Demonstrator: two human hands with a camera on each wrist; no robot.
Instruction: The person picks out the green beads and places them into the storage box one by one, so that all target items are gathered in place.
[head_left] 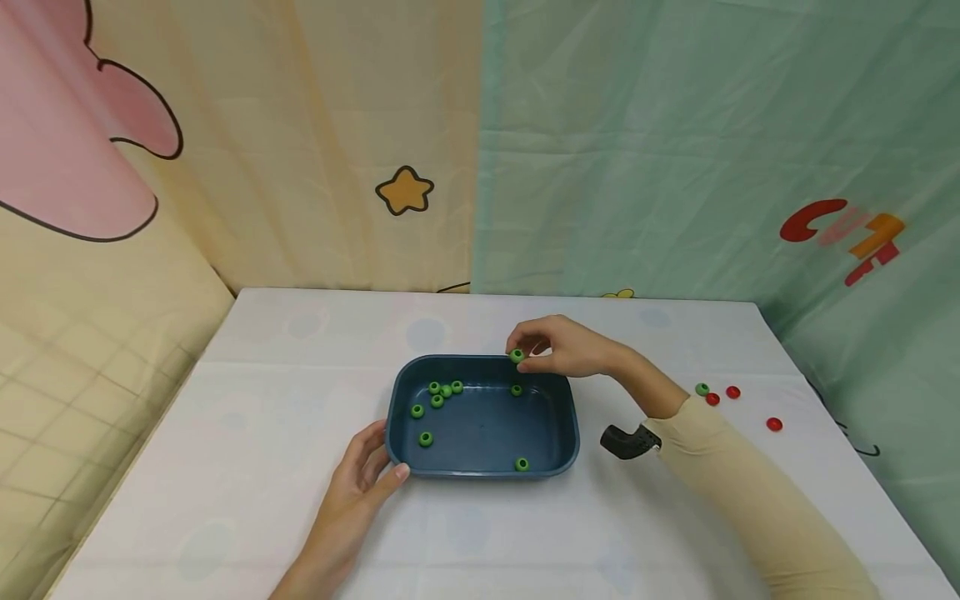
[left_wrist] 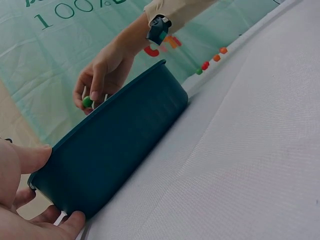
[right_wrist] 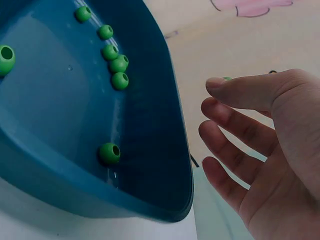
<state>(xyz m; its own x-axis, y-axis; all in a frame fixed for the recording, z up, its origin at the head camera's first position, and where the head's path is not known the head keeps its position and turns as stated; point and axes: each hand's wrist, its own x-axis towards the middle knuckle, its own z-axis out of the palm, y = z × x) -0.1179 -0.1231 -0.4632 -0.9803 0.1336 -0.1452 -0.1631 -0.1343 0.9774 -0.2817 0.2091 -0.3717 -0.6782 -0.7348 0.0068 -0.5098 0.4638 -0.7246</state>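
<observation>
A dark blue tray (head_left: 480, 477) lies on the table with several green beads, such as one bead (head_left: 426, 439), on its floor. My left hand (head_left: 352, 492) holds the tray's left end, thumb at the near corner; the left wrist view shows its fingers along the tray's wall (left_wrist: 115, 145). Over the far right part of the rim, my right hand (head_left: 573, 346) pinches a green bead (head_left: 517, 356) between thumb and fingers. In the right wrist view, the thumb mostly hides that bead, while the right hand (right_wrist: 265, 130) is beside the tray's wall.
To the right on the white table (head_left: 247, 467) are a loose green bead (head_left: 701, 389) and red beads, one red bead (head_left: 775, 424) set apart. A black device (head_left: 628, 442) is at the right sleeve. Printed curtains (head_left: 637, 150) stand behind the table.
</observation>
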